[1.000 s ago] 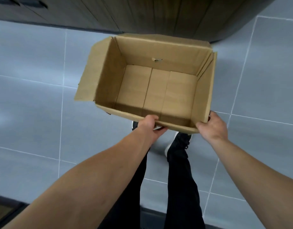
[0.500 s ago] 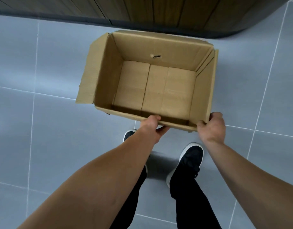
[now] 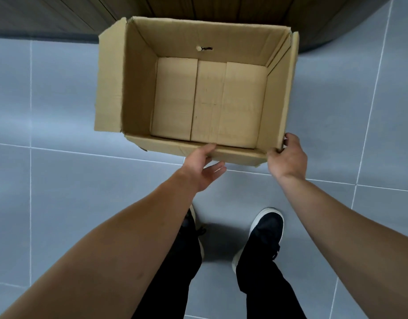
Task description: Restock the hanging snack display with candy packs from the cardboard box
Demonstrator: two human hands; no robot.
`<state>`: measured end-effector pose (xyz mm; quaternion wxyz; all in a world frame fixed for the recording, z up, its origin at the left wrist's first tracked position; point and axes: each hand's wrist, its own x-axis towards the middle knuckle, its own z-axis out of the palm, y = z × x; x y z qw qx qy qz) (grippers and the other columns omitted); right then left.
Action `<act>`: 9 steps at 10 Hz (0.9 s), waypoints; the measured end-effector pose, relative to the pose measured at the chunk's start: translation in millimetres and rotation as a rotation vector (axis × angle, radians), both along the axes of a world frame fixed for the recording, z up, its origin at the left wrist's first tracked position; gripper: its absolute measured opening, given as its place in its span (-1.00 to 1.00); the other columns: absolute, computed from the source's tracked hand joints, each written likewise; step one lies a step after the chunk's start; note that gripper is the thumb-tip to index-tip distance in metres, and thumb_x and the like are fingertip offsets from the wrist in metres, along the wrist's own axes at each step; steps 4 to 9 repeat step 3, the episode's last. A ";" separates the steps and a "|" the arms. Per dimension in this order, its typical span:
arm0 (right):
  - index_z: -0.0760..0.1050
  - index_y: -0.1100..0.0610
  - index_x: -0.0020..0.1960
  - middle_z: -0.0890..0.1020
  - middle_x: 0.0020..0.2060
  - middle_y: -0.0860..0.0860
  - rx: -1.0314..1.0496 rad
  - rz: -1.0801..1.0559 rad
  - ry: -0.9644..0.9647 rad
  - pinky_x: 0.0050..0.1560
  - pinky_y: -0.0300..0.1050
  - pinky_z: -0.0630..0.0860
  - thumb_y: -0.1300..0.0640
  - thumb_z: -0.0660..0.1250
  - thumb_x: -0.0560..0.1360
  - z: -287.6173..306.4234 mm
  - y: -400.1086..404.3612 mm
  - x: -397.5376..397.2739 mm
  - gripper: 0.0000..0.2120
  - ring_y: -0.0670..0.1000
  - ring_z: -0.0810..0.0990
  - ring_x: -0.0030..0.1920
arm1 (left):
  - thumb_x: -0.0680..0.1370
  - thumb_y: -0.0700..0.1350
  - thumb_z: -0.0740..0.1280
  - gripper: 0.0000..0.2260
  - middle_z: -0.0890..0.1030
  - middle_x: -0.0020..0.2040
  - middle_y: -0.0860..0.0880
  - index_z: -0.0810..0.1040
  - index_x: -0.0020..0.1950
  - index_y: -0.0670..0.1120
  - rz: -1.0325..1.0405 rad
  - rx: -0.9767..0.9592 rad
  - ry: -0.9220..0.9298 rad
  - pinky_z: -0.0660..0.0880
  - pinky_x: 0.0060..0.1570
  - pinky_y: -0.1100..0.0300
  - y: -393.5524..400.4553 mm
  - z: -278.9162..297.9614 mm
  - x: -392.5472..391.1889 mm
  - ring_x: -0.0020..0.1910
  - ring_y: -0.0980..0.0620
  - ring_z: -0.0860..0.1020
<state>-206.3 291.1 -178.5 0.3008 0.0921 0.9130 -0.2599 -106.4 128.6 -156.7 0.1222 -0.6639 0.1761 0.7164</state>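
The open cardboard box (image 3: 138, 88) is seen from above, over the grey floor in front of me, and its inside is empty. No candy packs or snack display are in view. My left hand (image 3: 200, 166) is at the middle of the box's near wall. Its thumb rests on the rim and its fingers are spread loose below, off the cardboard. My right hand (image 3: 288, 157) curls around the near right corner of the box. The box's left flap sticks out sideways.
A dark wood-panelled base (image 3: 221, 8) runs along the top, just behind the box. The floor is grey tile (image 3: 60, 203) with pale grout lines. My legs in black trousers and my black shoes (image 3: 265, 229) stand right below the box.
The box has moved away from me towards the panelled base and looks lower. My left hand has loosened from a grip on the near wall to spread fingers. My feet are now apart.
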 end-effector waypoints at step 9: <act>0.22 0.06 0.51 0.37 0.47 0.04 0.051 0.173 -0.127 0.34 -0.07 0.36 -0.01 0.28 0.45 55.3 -11.3 2.6 -0.34 0.11 0.42 0.40 | 0.55 -0.14 0.36 -0.75 0.57 0.18 -0.06 0.51 0.23 -0.09 -0.261 -0.121 0.038 0.61 0.06 -0.03 0.3 45.2 15.5 0.12 -0.13 0.62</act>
